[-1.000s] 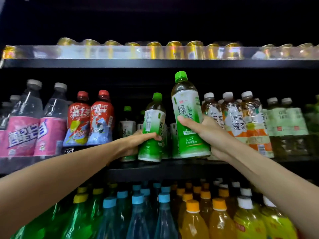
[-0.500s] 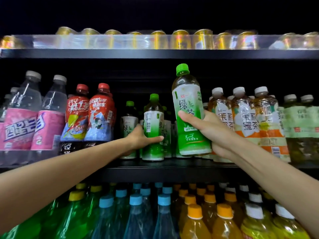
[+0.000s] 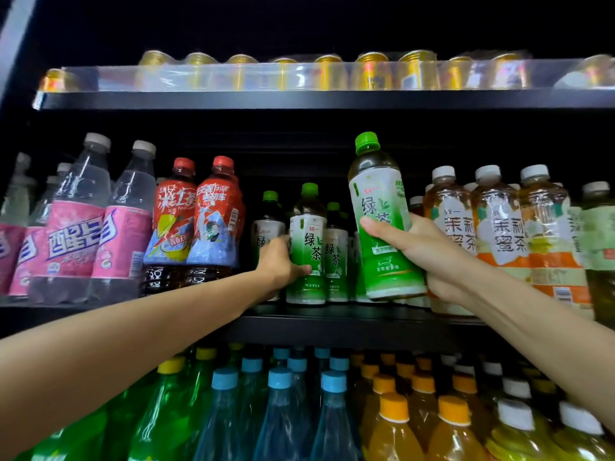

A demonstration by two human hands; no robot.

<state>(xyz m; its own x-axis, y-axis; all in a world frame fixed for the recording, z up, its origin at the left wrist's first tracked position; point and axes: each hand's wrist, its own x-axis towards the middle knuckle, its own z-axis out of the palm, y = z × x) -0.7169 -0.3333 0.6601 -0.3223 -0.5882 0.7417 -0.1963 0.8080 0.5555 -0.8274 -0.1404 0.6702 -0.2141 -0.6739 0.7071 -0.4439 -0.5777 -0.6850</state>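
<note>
- Left grip (image 3: 279, 266) remains clamped on the first green tea bottle (image 3: 307, 247), now set back upright on the middle shelf (image 3: 349, 322).
- Right grip (image 3: 424, 252) clamps the second green tea bottle (image 3: 382, 224), raised beside the row; placement judged pending.

The green tea bottle (image 3: 386, 224) is clear plastic under a glossy printed film label, with a smooth green plastic cap. Above it, the gold cans (image 3: 372, 73) look like shiny metal. The shelf (image 3: 332, 322) is matt black.
</note>
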